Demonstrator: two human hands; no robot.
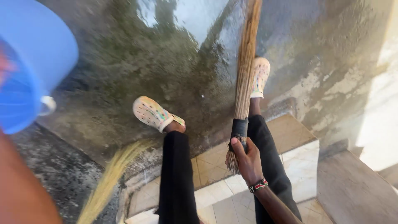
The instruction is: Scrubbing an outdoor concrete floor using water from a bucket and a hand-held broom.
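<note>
My right hand (248,159) grips a stick broom (244,70) just below its black binding, with the long brown bristles pointing away from me over the wet floor. A beaded band sits on that wrist. A blue plastic bucket (29,62) with a white handle lug is raised close to the camera at the upper left. My left forearm (18,186) runs up to it. The fingers are hidden behind the bucket, which is lifted off the floor.
My feet in pale perforated clogs (151,113) and black trousers stand at the edge of a wet, green-stained concrete floor (137,62). A beige tiled step (298,161) lies under me. A second yellowish broom head (110,176) shows blurred at lower left, and a concrete ledge (356,191) at right.
</note>
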